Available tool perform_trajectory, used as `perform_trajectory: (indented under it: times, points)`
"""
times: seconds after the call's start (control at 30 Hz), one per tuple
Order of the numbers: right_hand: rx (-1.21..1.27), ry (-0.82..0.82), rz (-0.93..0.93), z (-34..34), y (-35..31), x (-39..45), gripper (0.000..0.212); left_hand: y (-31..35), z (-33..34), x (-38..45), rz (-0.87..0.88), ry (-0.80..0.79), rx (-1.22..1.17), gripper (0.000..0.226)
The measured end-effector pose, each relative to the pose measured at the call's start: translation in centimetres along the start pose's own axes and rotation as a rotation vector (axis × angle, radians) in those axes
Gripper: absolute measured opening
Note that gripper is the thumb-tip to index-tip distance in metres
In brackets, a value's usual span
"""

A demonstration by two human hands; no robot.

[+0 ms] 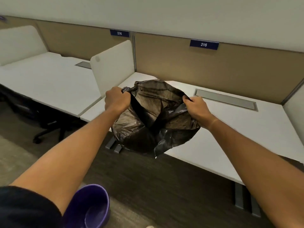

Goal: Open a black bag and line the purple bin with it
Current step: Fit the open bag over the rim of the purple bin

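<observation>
Both hands clamp the rim of the black bag (pixel 153 119): the left hand (pixel 117 100) is fisted on bunched film at ten o'clock of the mouth, the right hand (pixel 196 109) pinches the edge at two o'clock. It hangs open in mid-air, in front of the white desk (pixel 230 129). The purple bin (pixel 89 206) sits low at seven o'clock, well apart from it (and under the left forearm). Thin film pulled this taut could tear, or the mouth could collapse on the way down.
</observation>
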State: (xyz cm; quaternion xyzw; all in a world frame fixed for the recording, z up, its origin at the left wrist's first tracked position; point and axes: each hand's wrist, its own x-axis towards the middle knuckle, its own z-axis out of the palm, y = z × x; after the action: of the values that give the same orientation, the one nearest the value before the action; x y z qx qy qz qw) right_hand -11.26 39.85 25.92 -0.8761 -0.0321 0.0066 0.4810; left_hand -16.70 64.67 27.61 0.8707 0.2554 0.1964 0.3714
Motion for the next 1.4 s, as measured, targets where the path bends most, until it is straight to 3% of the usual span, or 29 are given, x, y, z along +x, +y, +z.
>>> perform_trajectory:
  times: [0.6, 0.8, 1.0, 1.4]
  points:
    - [-0.026, -0.357, 0.015, 21.1, -0.3, -9.5, 0.045, -22.4, -9.4, -6.4, -0.338, 0.105, 0.112, 0.027]
    - [-0.047, -0.441, 0.131, 32.0, 0.4, -12.7, 0.052, -33.2, -11.5, -5.6, -0.432, 0.033, 0.128, 0.027]
    - [-0.149, -0.423, 0.213, 42.1, 3.0, -15.2, 0.047, -43.6, -12.6, -5.0, -0.54, -0.037, 0.096, 0.026]
    - [-0.283, -0.505, 0.313, 54.5, 12.0, -17.3, 0.048, -59.8, -10.5, -5.8, -0.718, -0.136, 0.233, 0.022]
